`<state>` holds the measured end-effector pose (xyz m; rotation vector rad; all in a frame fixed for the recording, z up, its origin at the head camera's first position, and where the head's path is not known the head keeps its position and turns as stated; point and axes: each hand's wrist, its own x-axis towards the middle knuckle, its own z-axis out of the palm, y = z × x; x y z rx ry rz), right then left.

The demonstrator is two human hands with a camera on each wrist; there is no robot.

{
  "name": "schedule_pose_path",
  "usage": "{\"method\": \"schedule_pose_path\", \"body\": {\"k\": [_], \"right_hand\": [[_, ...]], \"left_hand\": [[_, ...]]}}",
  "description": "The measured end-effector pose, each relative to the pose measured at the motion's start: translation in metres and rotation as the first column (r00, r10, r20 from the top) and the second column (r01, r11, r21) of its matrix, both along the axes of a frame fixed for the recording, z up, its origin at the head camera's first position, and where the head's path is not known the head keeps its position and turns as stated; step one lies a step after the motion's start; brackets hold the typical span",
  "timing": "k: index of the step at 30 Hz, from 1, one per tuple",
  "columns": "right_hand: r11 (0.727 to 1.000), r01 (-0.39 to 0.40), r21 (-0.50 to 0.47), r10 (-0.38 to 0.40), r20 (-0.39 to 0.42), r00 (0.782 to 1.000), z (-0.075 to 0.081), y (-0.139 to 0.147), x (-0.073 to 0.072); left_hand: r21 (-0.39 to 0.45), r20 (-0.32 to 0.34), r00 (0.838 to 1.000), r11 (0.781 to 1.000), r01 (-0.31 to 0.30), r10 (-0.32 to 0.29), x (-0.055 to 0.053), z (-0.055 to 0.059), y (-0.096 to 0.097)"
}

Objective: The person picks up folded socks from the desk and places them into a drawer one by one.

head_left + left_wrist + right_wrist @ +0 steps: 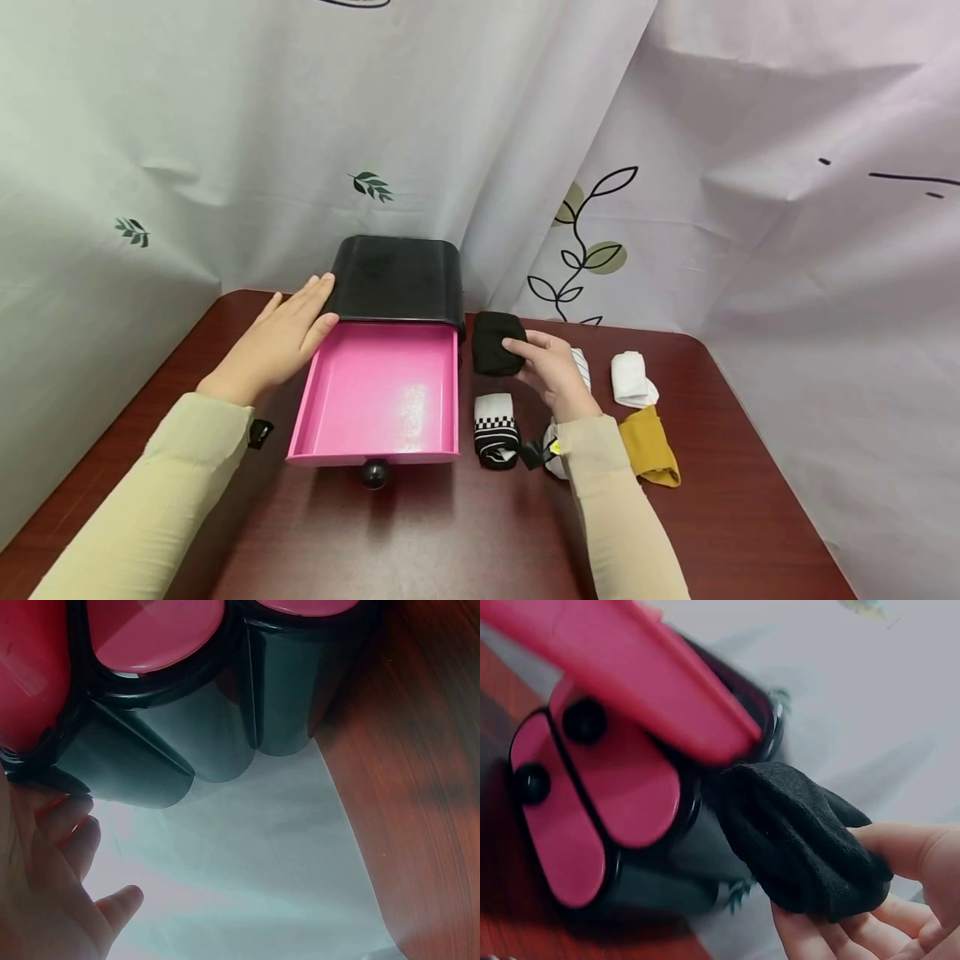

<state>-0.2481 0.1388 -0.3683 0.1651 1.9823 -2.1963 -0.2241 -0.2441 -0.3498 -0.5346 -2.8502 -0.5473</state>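
A black drawer unit (397, 279) stands at the back of the table, its top pink drawer (382, 387) pulled out by a black knob (376, 473). My left hand (281, 337) rests against the unit's left side near the front edge, fingers straight. Right of the drawer, my right hand (551, 367) pinches a folded black sock (491, 343) between thumb and fingers, above the table. The right wrist view shows this black sock (802, 840) bunched in soft folds, near the unit's side. Two lower pink drawer fronts (637, 791) are pushed in there.
Below the black sock lies a black-and-white checked sock (497, 429). Further right are a white sock (632, 379) and a mustard sock (650, 448). A striped white sock (581, 367) and a grey one (553, 457) are partly hidden by the right arm. A curtain hangs behind.
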Motion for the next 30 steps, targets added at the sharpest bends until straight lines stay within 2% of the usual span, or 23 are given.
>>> {"method": "schedule_pose_path", "body": {"k": [10, 16, 24, 30], "right_hand": [[0.991, -0.015, -0.134, -0.003, -0.131, 0.991, 0.027, -0.014, 0.029], [0.981, -0.068, -0.18, 0.035, -0.184, 0.982, 0.038, -0.03, 0.041], [0.971, -0.165, -0.174, 0.133, -0.183, 0.974, 0.042, -0.055, 0.05], [0.952, -0.239, -0.189, 0.212, -0.152, 0.965, 0.044, -0.072, 0.054]], "left_hand": [[-0.007, -0.008, 1.0, 1.0, -0.001, 0.001, 0.001, 0.001, 0.001], [-0.016, 0.003, 1.0, 1.0, -0.008, 0.008, 0.002, 0.002, 0.001], [-0.02, 0.013, 1.0, 1.0, -0.012, 0.012, 0.003, 0.003, 0.002], [-0.023, 0.019, 1.0, 1.0, -0.013, 0.014, 0.002, 0.003, 0.002]]}}
